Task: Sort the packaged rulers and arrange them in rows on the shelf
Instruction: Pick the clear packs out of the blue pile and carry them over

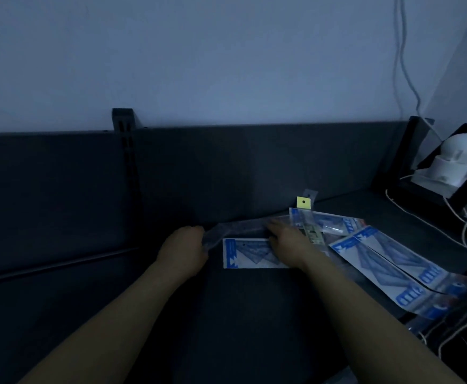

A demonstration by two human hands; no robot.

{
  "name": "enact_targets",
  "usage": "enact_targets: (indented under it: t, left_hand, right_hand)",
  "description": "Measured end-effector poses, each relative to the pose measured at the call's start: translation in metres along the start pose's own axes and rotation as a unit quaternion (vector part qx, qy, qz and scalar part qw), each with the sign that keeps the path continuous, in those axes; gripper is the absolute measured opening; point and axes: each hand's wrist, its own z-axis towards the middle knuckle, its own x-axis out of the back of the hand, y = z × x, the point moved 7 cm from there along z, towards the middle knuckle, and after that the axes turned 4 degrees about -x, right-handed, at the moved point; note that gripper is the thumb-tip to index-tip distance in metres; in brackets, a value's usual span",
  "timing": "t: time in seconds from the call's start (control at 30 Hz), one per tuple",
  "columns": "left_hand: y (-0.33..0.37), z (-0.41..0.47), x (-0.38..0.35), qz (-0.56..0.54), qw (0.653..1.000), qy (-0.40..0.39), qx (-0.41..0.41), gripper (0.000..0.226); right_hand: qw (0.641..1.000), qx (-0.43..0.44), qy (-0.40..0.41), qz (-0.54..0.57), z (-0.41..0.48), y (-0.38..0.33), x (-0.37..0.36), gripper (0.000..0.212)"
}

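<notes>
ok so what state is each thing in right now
long clear ruler pack: held at the rear of the dark shelf
left hand: grips its left end
right hand: on it, grip unclear
single blue-and-white pack: lies flat
blue-and-white pack pile: overlapping, unsorted

1. The shelf is dark charcoal, almost black, and plain; its back panel is the same shade.
2. The wall is a pale blue-grey with no pattern.
3. The flat packet is white card with a blue band down its left end and blue triangle shapes across it.
4. The clear packet is see-through and looks greyish against the shelf.
5. The tag is yellow with one black dot.
6. The packets on the right are white with blue triangles and blocks of blue-and-white lettering.
7. The narrow ruler is pale green with dark marks.
8. The lamp and the cables are white.
</notes>
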Motion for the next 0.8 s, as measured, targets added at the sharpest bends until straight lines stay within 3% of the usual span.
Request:
enact_targets:
  t: [0.13,0.23,0.3,0.37,0.47,0.6,0.7,0.8]
  left_hand:
    - [0.001,-0.001,0.01,-0.123,0.99,0.033,0.065,0.01]
    - [0.016,0.003,0.018,-0.195,0.977,0.07,0.048,0.006]
    - [0.033,0.009,0.017,-0.235,0.969,0.073,0.025,0.01]
    - [0.05,0.016,0.006,-0.219,0.974,0.05,0.014,0.008]
    - [0.067,0.029,-0.015,-0.168,0.986,0.009,0.004,0.008]
    - [0.079,0.045,-0.036,-0.055,0.996,-0.074,-0.017,0.038]
    - [0.08,0.051,-0.041,-0.031,0.993,-0.116,-0.014,0.069]
    - [0.081,0.052,-0.039,-0.035,0.993,-0.113,-0.005,0.072]
  right_hand:
    - [0.999,0.039,-0.037,-0.003,-0.015,0.001,0.001,0.039]
    - [0.995,0.081,-0.055,0.015,-0.035,-0.001,0.004,0.043]
    - [0.992,0.081,-0.048,0.084,-0.043,0.004,0.009,0.041]
    - [0.991,0.056,0.007,0.125,-0.048,0.021,0.018,0.034]
    - [0.994,-0.014,0.073,0.075,-0.058,0.058,0.022,0.02]
    - [0.993,-0.014,0.091,0.068,-0.072,0.079,0.012,0.022]
    - [0.989,0.007,0.107,0.102,-0.075,0.08,0.01,0.018]
    - [0.984,0.005,0.141,0.105,-0.077,0.081,0.011,0.014]
